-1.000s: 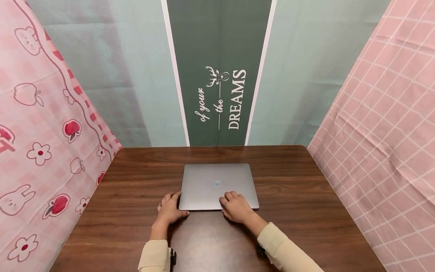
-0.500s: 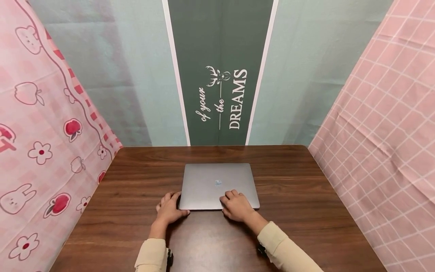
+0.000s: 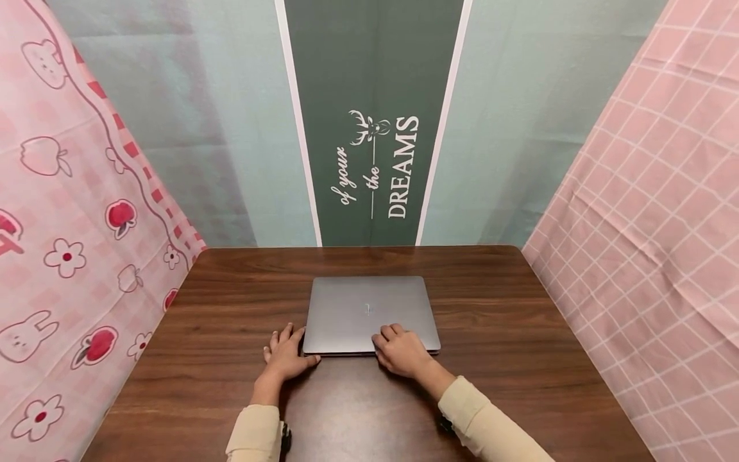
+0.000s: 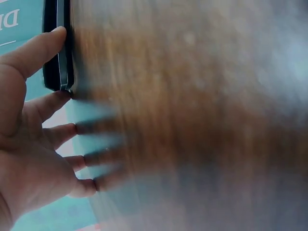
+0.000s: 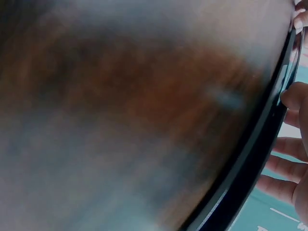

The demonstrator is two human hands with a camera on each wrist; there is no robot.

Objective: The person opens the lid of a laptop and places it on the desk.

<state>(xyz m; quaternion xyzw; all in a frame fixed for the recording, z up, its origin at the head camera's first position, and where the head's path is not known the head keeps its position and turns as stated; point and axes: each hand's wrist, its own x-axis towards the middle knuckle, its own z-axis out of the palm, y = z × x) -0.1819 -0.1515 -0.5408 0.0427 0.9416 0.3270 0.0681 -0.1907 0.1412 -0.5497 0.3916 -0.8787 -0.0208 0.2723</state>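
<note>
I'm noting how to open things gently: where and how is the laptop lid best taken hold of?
I'd take the laptop lid by its near edge, coming from the person's side with a thumb under it: it looks slightly raised there, leaving a rim to lift by. The right hand is at that edge; the left hand is by the near left corner.

White lettering on a dark green fabric wall panel
Running upward, it reads "of your", "the" and "DREAMS" beside a white stag's head; the small pale mark on the silver-grey rectangular laptop is unreadable.
</note>
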